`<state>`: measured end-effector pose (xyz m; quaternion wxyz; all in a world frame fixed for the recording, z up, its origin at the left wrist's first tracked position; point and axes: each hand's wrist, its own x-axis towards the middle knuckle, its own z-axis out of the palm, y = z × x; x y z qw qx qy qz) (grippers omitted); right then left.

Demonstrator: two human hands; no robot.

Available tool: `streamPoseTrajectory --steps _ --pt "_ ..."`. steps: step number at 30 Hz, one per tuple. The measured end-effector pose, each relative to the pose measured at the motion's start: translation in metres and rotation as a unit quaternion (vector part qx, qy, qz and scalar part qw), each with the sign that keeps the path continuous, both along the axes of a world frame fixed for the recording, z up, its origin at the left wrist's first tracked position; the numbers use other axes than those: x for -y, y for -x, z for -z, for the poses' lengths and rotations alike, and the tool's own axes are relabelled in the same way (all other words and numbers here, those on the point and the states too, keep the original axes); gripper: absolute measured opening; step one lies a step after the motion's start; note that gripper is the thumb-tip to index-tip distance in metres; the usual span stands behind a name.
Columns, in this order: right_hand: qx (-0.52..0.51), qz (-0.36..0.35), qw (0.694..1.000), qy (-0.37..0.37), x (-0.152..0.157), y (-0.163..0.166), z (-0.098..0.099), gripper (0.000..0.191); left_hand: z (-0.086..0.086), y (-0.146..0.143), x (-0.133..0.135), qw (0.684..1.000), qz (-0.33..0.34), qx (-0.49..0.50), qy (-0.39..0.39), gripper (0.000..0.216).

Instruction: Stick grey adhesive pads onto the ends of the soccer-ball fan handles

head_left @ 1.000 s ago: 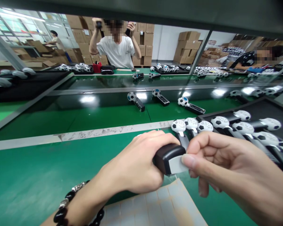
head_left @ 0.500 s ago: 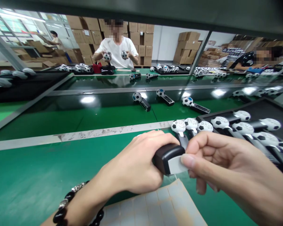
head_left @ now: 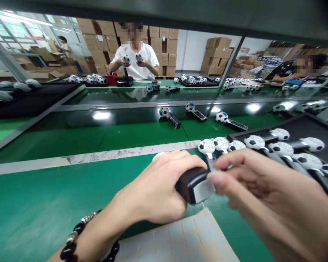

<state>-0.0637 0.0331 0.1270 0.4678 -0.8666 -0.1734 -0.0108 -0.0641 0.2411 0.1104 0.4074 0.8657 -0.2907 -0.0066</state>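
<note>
My left hand [head_left: 161, 187] is closed round the black handle [head_left: 186, 187] of a device, its squared end turned toward me. The rest of that device is mostly hidden behind my hand; a bit of white shows beyond the knuckles. A pale grey sticker [head_left: 203, 191] lies against the handle's end face. My right hand [head_left: 251, 189], smeared by motion, has its thumb and forefinger bent together at the sticker's right edge. Below my hands a sheet of pale stickers [head_left: 180, 238] lies on the green work surface [head_left: 57, 203].
Several football-headed devices [head_left: 281, 148] lie in and beside a black tray [head_left: 314, 127] on the right. More such devices [head_left: 169, 117] lie on the green conveyor belt [head_left: 125, 133] beyond a pale rail [head_left: 120, 154]. Opposite, a person [head_left: 138, 58] holds two football heads. Another black tray [head_left: 43, 94] stands at left.
The sticker now lies flatter against the handle's end, and my right thumb has shifted slightly left and up. Devices on the near belt moved right; those on the far belt moved left.
</note>
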Motion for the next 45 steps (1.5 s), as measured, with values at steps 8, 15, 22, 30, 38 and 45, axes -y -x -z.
streamPoseTrajectory --steps 8,15,22,30,38,45 --pt "-0.084 -0.077 0.99 -0.081 -0.017 -0.001 0.005 0.037 0.004 -0.006 -0.007 0.99 0.065 -0.058 0.107 0.026" --pt "-0.151 -0.199 0.94 -0.234 -0.028 -0.032 0.032 0.025 0.014 -0.025 -0.014 0.975 0.116 -0.097 0.161 0.027" --pt "0.022 -0.094 0.995 -0.002 -0.02 -0.114 0.056 0.039 0.015 -0.072 -0.032 0.996 0.039 0.056 -0.062 0.038" --pt "0.012 0.141 0.975 0.17 0.044 -0.308 0.103 0.028 0.062 -0.163 -0.089 0.879 -0.065 0.162 -0.444 0.072" --pt "-0.085 0.216 0.97 0.074 0.049 -0.358 0.115 0.032 0.058 -0.244 -0.023 0.873 -0.075 0.192 -0.442 0.061" --pt "-0.073 0.192 0.978 -0.047 0.07 -0.233 0.083 0.035 0.092 -0.312 0.059 0.907 -0.047 0.228 -0.349 0.023"
